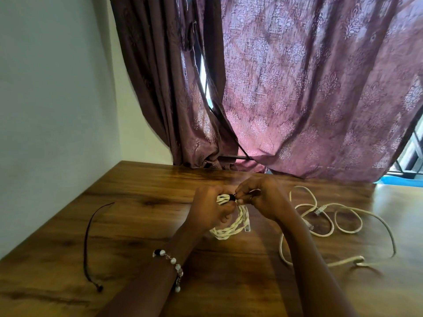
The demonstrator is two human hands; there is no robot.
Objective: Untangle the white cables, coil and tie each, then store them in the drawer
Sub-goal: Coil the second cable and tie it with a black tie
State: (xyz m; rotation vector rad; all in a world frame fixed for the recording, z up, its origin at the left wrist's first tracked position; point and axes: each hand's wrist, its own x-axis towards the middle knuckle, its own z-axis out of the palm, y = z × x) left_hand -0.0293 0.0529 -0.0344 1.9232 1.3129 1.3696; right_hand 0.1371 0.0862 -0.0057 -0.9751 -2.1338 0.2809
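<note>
Low in the frame lie a black tie (88, 243) at lower left and a loose white cable (338, 227) at right on the wooden table (229, 282). At centre, the left hand (209, 210) grips the coiled cable (231, 221); the right hand (265, 200) pinches its black wrap (232, 197). If that pinch slips, the coil could likely spring open. No drawer shows.

loose cable (338, 225) right, black tie (88, 243) left

Both hands (240, 202) pinch a black tie (232, 197) round the coiled white cable (231, 227).
</note>
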